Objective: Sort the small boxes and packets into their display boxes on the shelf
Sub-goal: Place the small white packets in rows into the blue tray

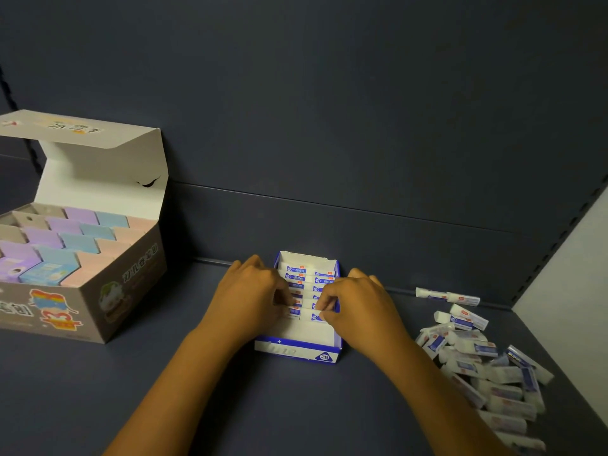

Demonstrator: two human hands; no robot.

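Cardboard display box [297, 352], blue and white, front marked "2B", stands mid-shelf with two rows of wrapped white packets [297, 277] upright inside; near half bare. Left hand [251, 292] and right hand [357, 299], fingers curled, each pinch a front-row packet. Loose packets [483, 366] lie heaped to the right on the dark shelf [98, 390]. Larger lidded carton [82, 258] of pastel boxes stands well left.

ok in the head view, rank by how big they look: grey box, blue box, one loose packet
1. grey box, open-lidded, on the left
2. blue box, between the hands
3. loose packet, on the right
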